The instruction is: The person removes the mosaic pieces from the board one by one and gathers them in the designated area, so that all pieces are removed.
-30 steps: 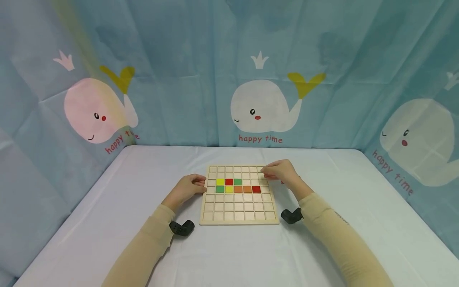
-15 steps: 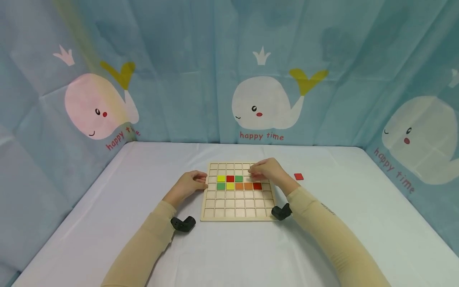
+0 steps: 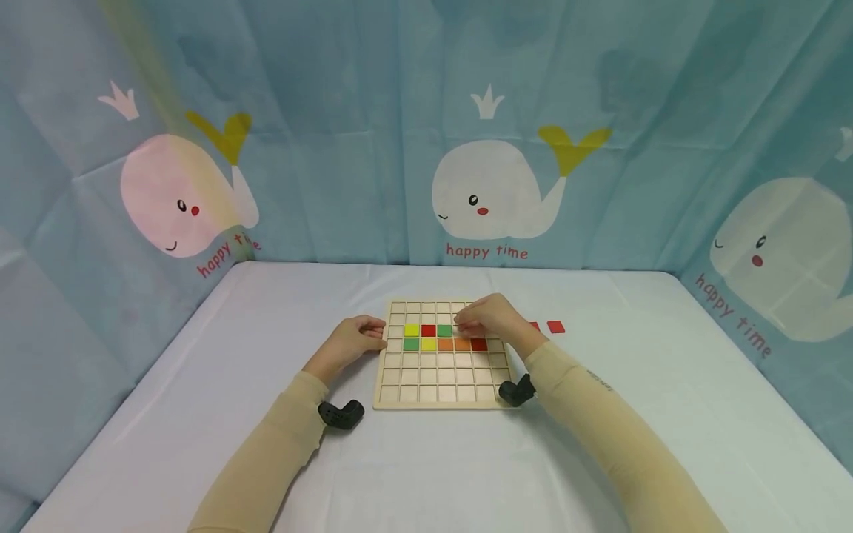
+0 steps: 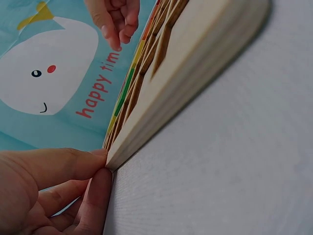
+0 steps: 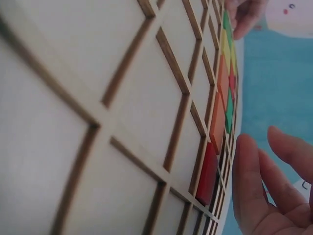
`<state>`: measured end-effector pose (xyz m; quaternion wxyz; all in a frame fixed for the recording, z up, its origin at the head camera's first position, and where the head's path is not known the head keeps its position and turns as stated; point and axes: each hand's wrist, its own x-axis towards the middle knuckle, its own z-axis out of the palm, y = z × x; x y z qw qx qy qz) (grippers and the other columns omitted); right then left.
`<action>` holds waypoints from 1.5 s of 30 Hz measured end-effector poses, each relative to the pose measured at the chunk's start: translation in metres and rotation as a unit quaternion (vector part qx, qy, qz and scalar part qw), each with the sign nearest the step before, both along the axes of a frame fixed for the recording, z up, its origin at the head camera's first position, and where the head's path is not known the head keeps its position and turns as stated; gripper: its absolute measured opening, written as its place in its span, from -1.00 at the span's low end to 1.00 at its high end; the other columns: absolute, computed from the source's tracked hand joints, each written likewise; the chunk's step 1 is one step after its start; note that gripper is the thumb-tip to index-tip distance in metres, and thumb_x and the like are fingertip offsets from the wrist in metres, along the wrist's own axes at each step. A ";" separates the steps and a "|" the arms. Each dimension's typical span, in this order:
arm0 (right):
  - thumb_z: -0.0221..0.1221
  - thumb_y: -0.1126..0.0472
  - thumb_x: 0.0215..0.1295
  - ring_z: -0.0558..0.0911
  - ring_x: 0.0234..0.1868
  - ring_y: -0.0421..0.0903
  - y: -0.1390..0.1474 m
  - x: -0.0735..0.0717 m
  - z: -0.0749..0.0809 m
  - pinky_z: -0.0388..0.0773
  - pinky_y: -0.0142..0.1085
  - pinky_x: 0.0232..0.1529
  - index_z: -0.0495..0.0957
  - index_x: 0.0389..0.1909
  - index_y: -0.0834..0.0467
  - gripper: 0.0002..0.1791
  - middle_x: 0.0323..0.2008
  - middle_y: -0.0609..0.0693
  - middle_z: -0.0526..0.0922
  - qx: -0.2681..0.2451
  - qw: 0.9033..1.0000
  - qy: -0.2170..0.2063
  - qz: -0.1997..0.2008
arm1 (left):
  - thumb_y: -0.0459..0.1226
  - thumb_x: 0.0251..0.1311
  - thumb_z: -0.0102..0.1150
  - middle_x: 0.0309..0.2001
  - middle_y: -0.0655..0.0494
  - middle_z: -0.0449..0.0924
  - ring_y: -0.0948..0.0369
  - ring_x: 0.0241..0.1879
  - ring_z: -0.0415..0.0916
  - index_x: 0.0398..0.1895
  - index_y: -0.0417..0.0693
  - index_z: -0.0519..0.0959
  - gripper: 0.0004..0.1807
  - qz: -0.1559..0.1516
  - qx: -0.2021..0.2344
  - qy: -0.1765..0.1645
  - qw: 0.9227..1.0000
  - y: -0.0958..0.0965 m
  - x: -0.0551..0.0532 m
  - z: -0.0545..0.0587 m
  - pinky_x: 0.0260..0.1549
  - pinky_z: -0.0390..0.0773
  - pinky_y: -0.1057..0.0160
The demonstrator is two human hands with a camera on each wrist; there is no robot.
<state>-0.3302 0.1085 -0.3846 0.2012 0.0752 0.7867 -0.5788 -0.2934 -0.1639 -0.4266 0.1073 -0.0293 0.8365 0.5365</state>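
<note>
Your left grip is pinching the edge of the board, while your right grip is hovering over it, fingers apart with no tile showing between them. At least eight tiles are already sitting in place, many cells are lying bare, and two red tiles are lying on the counter near the board.

In the head view, the right hand hides several far squares of the grid board, and its wrist partly covers a red tile; whether its fingers hold anything cannot be told. Lettering on the right sleeve is too small to read, and the rightmost printed whale runs off the edge. The left wrist view crops the left hand.
</note>
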 end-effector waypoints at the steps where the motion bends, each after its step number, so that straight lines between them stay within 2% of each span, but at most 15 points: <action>1: 0.32 0.30 0.25 0.73 -0.39 -0.15 -0.001 0.000 0.001 0.70 -0.30 -0.16 0.66 -0.05 0.38 -0.70 -0.28 0.13 0.76 -0.002 1.000 0.000 0.002 | -0.42 0.21 0.28 0.01 -0.12 0.55 0.14 -0.05 0.50 0.24 -0.28 0.46 -0.49 0.000 0.000 0.000 1.000 0.000 0.000 0.001 -0.17 0.58 0.37; 7: 0.31 0.31 0.27 0.73 -0.35 -0.15 -0.006 -0.004 0.000 0.69 -0.30 -0.13 0.65 -0.02 0.37 -0.70 -0.15 0.16 0.76 0.002 1.000 -0.013 0.010 | -0.42 0.21 0.28 0.02 -0.12 0.56 0.14 -0.04 0.50 0.25 -0.27 0.46 -0.49 0.003 -0.002 -0.001 1.000 0.000 0.001 0.004 -0.15 0.58 0.37; 11: 0.29 0.30 0.29 0.72 -0.36 -0.17 -0.009 -0.004 -0.004 0.69 -0.35 -0.16 0.65 -0.01 0.36 -0.70 -0.13 0.16 0.76 0.028 0.999 -0.010 0.028 | -0.41 0.21 0.28 0.03 -0.11 0.56 0.14 -0.04 0.51 0.25 -0.26 0.46 -0.49 0.000 -0.004 -0.006 1.000 0.000 0.002 0.003 -0.14 0.59 0.36; 14: 0.28 0.31 0.29 0.71 -0.41 -0.19 -0.011 -0.003 -0.005 0.69 -0.39 -0.22 0.64 -0.02 0.37 -0.71 -0.17 0.15 0.76 0.042 0.999 -0.007 0.032 | -0.41 0.22 0.28 0.02 -0.11 0.56 0.14 -0.05 0.51 0.24 -0.26 0.47 -0.50 -0.002 -0.004 -0.007 1.000 0.001 0.002 0.002 -0.14 0.59 0.35; 25: 0.35 0.31 0.22 0.67 -0.56 -0.22 -0.017 -0.009 -0.005 0.64 -0.45 -0.39 0.66 -0.14 0.35 -0.77 -0.31 0.09 0.73 0.070 0.997 -0.013 0.004 | -0.42 0.22 0.28 0.03 -0.13 0.56 0.14 -0.05 0.53 0.25 -0.26 0.47 -0.50 0.000 -0.001 -0.001 1.000 -0.001 -0.001 -0.001 -0.15 0.62 0.34; 37: 0.35 0.37 0.18 0.62 -0.62 -0.23 -0.017 -0.007 -0.006 0.63 -0.44 -0.45 0.67 -0.22 0.39 -0.82 -0.46 0.04 0.68 0.058 0.998 -0.005 0.012 | -0.40 0.21 0.29 0.02 -0.11 0.58 0.15 -0.05 0.54 0.24 -0.24 0.48 -0.50 0.002 -0.009 -0.002 1.000 0.001 0.000 -0.001 -0.12 0.62 0.32; 45: 0.34 0.40 0.17 0.62 -0.63 -0.23 -0.018 -0.008 -0.006 0.64 -0.43 -0.44 0.67 -0.24 0.41 -0.83 -0.48 0.03 0.67 0.051 0.999 -0.008 0.018 | -0.42 0.20 0.30 0.02 -0.10 0.58 0.16 -0.06 0.52 0.23 -0.25 0.48 -0.50 0.008 -0.001 -0.006 1.000 0.001 -0.001 -0.003 -0.15 0.60 0.35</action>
